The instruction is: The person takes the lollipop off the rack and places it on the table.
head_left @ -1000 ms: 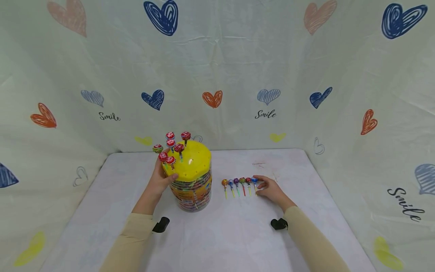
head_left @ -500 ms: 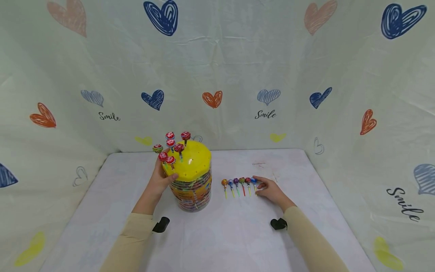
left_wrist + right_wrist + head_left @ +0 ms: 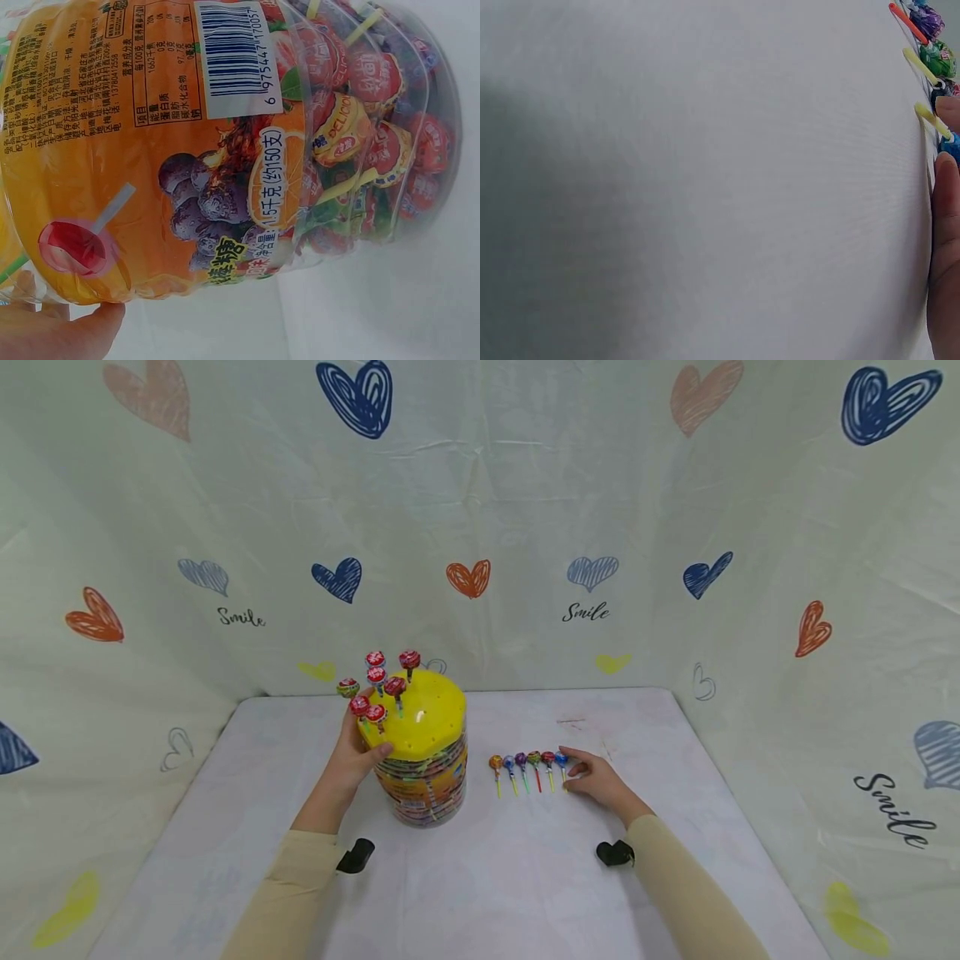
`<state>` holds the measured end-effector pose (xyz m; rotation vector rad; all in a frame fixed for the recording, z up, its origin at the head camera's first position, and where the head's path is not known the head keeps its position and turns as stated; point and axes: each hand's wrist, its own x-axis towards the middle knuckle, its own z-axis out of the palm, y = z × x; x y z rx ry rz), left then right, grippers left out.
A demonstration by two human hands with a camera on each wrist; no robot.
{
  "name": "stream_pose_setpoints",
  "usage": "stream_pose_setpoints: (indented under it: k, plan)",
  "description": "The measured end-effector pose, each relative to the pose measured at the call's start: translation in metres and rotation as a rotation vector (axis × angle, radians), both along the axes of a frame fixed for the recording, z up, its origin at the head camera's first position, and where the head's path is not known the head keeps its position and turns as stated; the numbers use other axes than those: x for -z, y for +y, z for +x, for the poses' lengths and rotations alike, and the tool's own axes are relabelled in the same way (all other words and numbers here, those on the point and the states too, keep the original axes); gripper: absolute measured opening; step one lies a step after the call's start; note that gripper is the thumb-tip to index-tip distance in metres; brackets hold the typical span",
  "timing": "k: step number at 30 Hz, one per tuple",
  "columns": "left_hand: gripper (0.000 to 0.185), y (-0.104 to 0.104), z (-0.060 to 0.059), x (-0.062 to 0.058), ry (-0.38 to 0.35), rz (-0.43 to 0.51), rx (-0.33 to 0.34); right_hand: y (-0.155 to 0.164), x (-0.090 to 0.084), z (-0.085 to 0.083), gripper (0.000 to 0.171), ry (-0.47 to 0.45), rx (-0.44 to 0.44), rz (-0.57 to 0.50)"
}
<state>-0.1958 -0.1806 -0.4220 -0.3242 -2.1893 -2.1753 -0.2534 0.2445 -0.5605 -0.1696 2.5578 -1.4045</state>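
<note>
Two hands at a lollipop tub — one steadying, one at the loose row.

The left hand (image 3: 352, 758) curls its grip round the yellow-lidded clear plastic lollipop tub (image 3: 423, 760), thumb on the lid edge; the right hand (image 3: 596, 777) rests on the white tabletop (image 3: 480, 877), fingertips pinching at the blue-wrapped lollipop (image 3: 561, 759) ending a row of five. Heart-printed fabric walls (image 3: 525, 527) enclose the tabletop — bare surface lies nearer the person.

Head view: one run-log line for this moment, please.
left hand grips yellow-lidded clear plastic lollipop jar | right hand pinches blue-wrapped lollipop at row's right end | white table
</note>
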Motion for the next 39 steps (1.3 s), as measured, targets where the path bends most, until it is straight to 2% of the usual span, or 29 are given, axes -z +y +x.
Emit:
stream_pose_setpoints:
  k: [10,16,19,27,33,39]
  plan:
    - [0.080,-0.001,-0.001,0.001,0.004,-0.019,-0.003,0.001,-0.008,-0.001,0.066,-0.019,0.029,-0.040]
    - [0.080,-0.001,0.000,-0.001,-0.003,-0.020,-0.008,-0.006,-0.039,-0.001,0.061,0.031,0.042,-0.164]
    - [0.081,-0.001,0.000,-0.001,-0.003,-0.021,-0.013,-0.017,-0.060,-0.001,0.061,0.100,-0.009,-0.247]
    - [0.080,0.001,0.000,0.001,-0.010,-0.030,-0.012,-0.061,-0.112,0.013,0.057,0.207,-0.141,-0.453]
    - [0.080,0.000,-0.001,0.001,-0.010,-0.024,-0.008,-0.095,-0.139,0.020,0.055,0.323,-0.253,-0.502]
    - [0.078,0.000,0.002,0.000,-0.015,-0.027,-0.008,-0.122,-0.159,0.027,0.054,0.390,-0.306,-0.500]
